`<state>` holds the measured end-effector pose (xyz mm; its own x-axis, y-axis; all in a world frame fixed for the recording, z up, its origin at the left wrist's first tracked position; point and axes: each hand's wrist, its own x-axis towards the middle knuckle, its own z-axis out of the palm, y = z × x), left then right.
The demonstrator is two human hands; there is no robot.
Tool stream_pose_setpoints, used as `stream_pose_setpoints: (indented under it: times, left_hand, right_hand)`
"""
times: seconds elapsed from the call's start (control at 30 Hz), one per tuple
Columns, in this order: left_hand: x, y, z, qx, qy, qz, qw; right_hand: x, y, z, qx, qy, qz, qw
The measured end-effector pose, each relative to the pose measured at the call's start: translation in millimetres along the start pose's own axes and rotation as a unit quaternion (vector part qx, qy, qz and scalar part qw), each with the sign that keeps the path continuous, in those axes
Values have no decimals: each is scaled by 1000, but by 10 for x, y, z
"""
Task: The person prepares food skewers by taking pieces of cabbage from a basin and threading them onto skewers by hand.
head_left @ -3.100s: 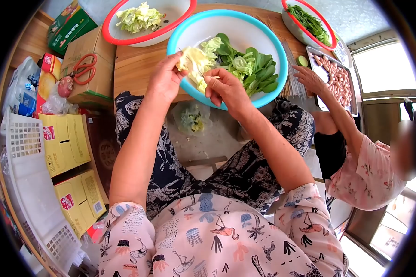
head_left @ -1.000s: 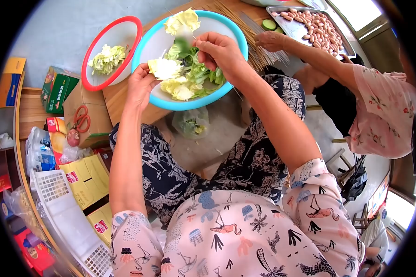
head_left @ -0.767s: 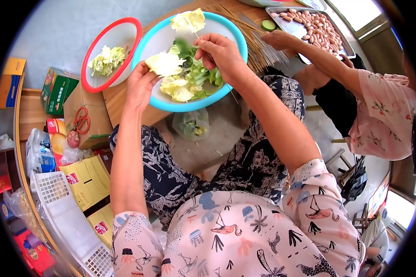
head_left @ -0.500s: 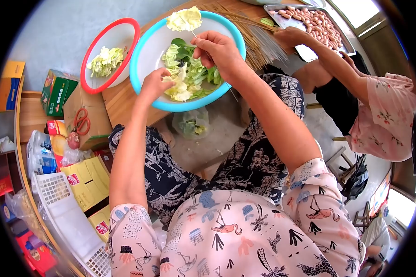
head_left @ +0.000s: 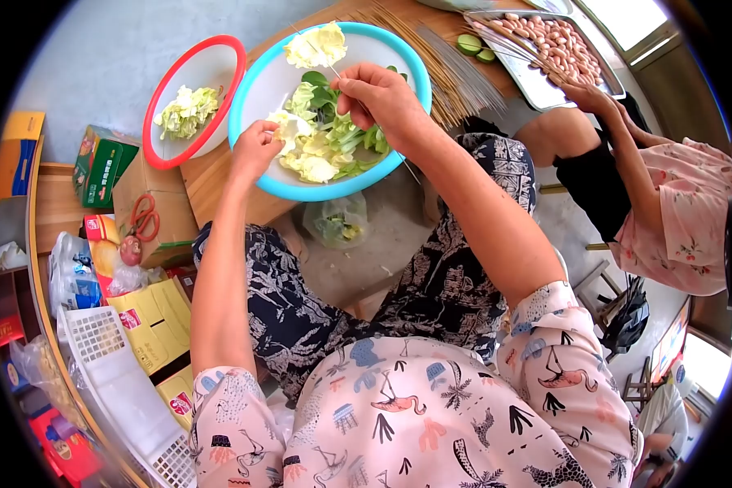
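My right hand [head_left: 378, 98] pinches a thin skewer [head_left: 334, 71] above the blue-rimmed basin [head_left: 325, 193]. Pale yellow vegetable leaves [head_left: 315, 45], like cabbage or lettuce, are threaded near the skewer's far end. At the basin's left side, my left hand [head_left: 254, 150] has its fingers closed on another pale leaf [head_left: 293, 130]. More loose leaves [head_left: 313, 165], pale yellow and green, lie in the basin below both hands. Darker green leaves [head_left: 324, 98] are among them, partly behind my right hand.
A red-rimmed basin [head_left: 149, 130] holds chopped pale leaves. Bare skewers [head_left: 455, 77] lie on the table near cut green pieces [head_left: 469, 44]. At right, a co-worker's hand [head_left: 590, 98] holds skewers over a metal tray [head_left: 537, 93] of pinkish pieces. Red scissors [head_left: 145, 216] hang by a cardboard box [head_left: 150, 191].
My left hand has moved slightly left and holds up a pale leaf. The right hand and its skewer have shifted slightly left and down. The co-worker's hand has moved right, over the tray, with skewers.
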<state>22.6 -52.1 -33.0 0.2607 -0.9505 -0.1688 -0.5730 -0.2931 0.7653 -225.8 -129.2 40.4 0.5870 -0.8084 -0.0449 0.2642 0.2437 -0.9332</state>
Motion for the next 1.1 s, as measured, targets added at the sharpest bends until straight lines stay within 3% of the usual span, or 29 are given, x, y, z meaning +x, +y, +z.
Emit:
stream_pose_setpoints:
  times: [0.03,0.2,0.37,0.43,0.57,0.8,0.9,1.1]
  left_hand:
    - [-63,45,-41,-121,22,6,992]
    - [-291,274,-293,-214,0,-47,976]
    - [-435,305,-394,-387,-2,-103,916]
    - [-447,232,-430,-382,11,-97,919]
    - [-440,87,-468,-361,79,-47,928]
    - [-487,45,-584,-322,113,-48,939]
    - [-529,101,-585,-303,96,-55,946]
    - [-622,270,-461,-342,-41,22,939]
  right_hand:
    - [1,9,10,-5,-6,7,1000]
    - [-15,75,89,-39,-19,30,999]
    - [-62,152,146,-73,-76,51,993]
    - [-111,160,180,-109,-124,92,982]
    - [-171,231,246,-138,-130,111,976]
    - [-173,298,297,-169,-118,105,973]
    - [-142,328,321,-140,-85,96,982]
    - [-34,495,409,-80,-52,73,993]
